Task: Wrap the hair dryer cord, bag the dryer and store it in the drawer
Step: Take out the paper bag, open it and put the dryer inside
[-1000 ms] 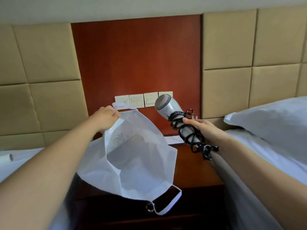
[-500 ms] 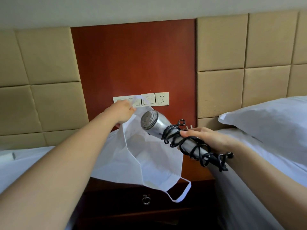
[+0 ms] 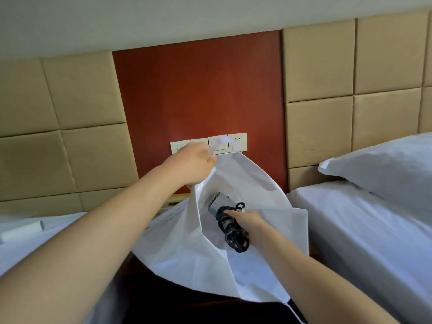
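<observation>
Lowered since the earlier frame into the open mouth of the white bag [image 3: 252,181]: hair dryer [image 3: 218,203], black cord [image 3: 232,232] wound round its handle, gripped there by the curled right hand [image 3: 247,219]. Bag rim pinched up by the left hand [image 3: 191,163]; faint print [image 3: 171,216] on the bag's outer side, unreadable.

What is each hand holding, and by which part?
The left hand grips the white bag at its top rim; the right hand holds the hair dryer by its cord-wrapped handle, inside the bag.
</observation>
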The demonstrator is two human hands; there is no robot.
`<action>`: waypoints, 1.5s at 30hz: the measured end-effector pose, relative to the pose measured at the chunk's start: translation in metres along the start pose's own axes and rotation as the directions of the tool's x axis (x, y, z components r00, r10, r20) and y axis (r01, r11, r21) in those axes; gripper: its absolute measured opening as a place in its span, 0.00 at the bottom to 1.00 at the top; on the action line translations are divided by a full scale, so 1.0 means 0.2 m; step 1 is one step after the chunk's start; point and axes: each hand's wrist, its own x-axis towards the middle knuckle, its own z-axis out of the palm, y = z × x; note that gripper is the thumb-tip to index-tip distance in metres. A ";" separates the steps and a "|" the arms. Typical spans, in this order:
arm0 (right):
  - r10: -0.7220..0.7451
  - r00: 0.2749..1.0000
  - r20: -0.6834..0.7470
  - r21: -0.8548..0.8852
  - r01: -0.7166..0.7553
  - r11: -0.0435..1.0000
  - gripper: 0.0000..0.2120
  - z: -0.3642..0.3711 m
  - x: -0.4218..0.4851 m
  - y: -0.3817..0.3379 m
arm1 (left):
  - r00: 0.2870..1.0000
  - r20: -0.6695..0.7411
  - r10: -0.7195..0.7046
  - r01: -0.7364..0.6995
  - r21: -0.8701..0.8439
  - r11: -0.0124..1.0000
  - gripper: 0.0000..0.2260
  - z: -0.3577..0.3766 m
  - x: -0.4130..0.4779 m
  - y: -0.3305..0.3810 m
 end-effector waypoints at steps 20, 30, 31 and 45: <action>0.004 0.955 -0.297 -0.212 -0.070 0.975 0.21 0.48 0.26 0.20 | 0.996 -0.039 0.083 -0.081 0.065 0.995 0.20 -0.19 -0.16 -0.11; 0.003 0.994 -0.109 -0.129 -0.017 0.992 0.17 0.63 0.37 0.22 | 0.998 -0.044 0.048 -0.047 0.005 0.999 0.20 -0.19 -0.16 -0.27; 0.027 0.997 -0.076 -0.162 -0.039 0.986 0.13 0.63 0.38 0.22 | 0.998 -0.042 0.047 -0.047 -0.001 0.999 0.20 -0.18 -0.15 -0.29; -0.110 0.957 0.267 -0.672 0.267 0.691 0.13 0.20 -0.18 -0.11 | 0.984 0.117 0.138 -0.135 -0.029 0.990 0.16 -0.16 -0.25 -0.19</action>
